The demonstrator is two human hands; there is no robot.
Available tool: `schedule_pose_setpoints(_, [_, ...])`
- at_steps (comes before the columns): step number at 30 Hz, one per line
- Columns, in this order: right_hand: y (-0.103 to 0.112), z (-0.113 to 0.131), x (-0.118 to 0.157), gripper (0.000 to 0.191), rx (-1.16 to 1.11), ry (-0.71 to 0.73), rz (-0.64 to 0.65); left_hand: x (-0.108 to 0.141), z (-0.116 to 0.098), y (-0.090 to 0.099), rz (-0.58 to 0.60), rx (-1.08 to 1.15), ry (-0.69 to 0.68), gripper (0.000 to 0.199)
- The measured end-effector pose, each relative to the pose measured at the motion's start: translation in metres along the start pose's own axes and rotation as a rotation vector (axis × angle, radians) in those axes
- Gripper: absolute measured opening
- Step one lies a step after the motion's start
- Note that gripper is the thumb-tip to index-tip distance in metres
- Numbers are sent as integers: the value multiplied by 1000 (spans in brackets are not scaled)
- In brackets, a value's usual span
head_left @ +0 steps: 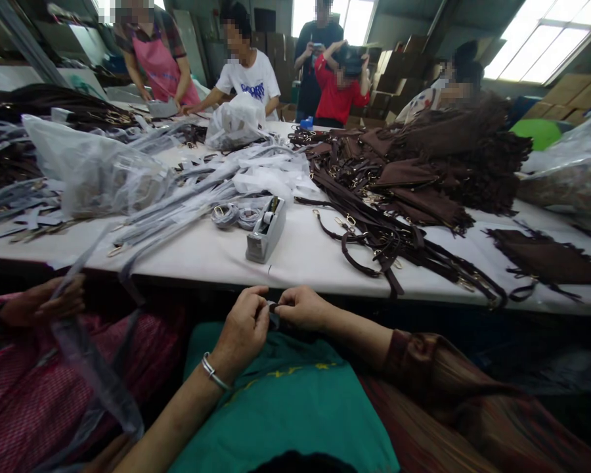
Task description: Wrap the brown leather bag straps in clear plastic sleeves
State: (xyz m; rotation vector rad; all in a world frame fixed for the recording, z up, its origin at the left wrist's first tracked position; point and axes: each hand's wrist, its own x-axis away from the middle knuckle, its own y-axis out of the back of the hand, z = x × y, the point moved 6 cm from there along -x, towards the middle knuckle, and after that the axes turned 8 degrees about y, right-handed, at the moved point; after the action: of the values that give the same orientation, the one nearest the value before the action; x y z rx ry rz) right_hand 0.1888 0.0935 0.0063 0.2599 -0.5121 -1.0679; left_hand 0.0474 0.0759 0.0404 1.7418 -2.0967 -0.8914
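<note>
Two bare hands work close together just off the near edge of the table [305,266], over a green cloth [295,407]. With my left hand [241,332] and my right hand [306,309], I pinch a small strip [274,318], part dark and part pale. The fingers are almost shut on both sides, with only the thin strip between them. They hide most of it, so I cannot tell what it is. I judge this step to be fine fingertip work on the strip. The next move calls for a light, even pinch, so that it does not slip or twist. A tape dispenser [266,233] sits on the table, just past my hands, beside some wrapped coils [225,215].
</note>
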Motion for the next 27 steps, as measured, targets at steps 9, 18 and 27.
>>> schedule_pose_setpoints(9, [7, 10, -3, 17, 38, 30, 12, 0, -1, -4, -12, 19, -5, 13])
schedule_pose_setpoints(18, [8, 3, 11, 13, -338, 44, 178, -2, 13, 8, -86, -7, 94, 14])
schedule_pose_setpoints(27, [-6, 9, -4, 9, -333, -49, -67, 2, -7, -4, -83, -43, -8, 16])
